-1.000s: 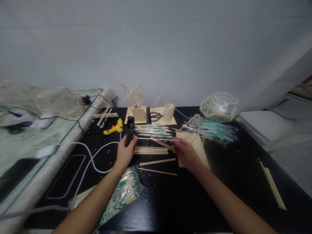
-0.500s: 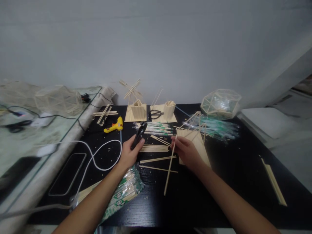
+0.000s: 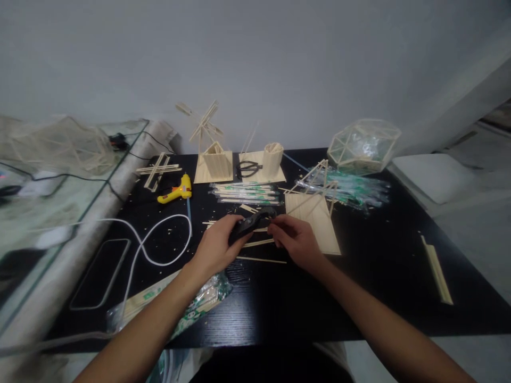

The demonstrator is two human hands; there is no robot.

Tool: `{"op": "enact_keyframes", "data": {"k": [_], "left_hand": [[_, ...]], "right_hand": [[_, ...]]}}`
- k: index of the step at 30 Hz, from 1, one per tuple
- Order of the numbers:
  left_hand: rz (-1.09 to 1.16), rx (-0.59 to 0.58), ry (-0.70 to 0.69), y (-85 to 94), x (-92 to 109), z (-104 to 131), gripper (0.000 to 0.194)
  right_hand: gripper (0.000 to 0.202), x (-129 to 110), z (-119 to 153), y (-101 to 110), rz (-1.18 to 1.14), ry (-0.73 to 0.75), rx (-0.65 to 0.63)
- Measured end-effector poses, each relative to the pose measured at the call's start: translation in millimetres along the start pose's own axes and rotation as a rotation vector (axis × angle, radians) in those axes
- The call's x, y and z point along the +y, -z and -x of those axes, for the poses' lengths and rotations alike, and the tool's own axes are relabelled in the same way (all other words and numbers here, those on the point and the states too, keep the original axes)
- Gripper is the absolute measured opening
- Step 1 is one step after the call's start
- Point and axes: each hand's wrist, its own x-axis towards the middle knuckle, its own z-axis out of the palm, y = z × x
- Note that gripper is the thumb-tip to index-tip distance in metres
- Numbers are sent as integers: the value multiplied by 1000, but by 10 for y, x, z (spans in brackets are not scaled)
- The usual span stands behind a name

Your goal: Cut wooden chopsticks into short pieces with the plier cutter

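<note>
A black hand tool [image 3: 244, 227] is gripped in my left hand [image 3: 217, 240], its far end pointing right. My right hand [image 3: 294, 239] is closed at that end, fingers pinched together; what they hold is hidden or too small to make out. Beneath and between the hands, thin wooden sticks [image 3: 261, 260] lie on the black table [image 3: 303, 314]. Just beyond my right hand stands a wooden board [image 3: 315, 218] with a triangular stick frame [image 3: 319, 173] on it.
A yellow glue gun [image 3: 175, 190], crossed sticks [image 3: 158, 169] and a looped white cable [image 3: 159, 263] lie left. Behind are wooden models [image 3: 219, 162], wrapped sticks [image 3: 245, 193] and black scissors [image 3: 248, 169]. A polyhedral frame [image 3: 363, 146] stands back right; more sticks [image 3: 438, 274] lie right.
My left hand has turned the black tool toward the right, and both hands have come closer together. The long stick in my right hand no longer shows. The view has shifted.
</note>
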Motion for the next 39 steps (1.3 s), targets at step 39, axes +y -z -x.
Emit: {"op": "enact_keyframes", "data": {"k": [39], "left_hand": [[38,-67,42,-24,93,33,29]], "right_hand": [[28,-64,29,3,30,15,9]]}}
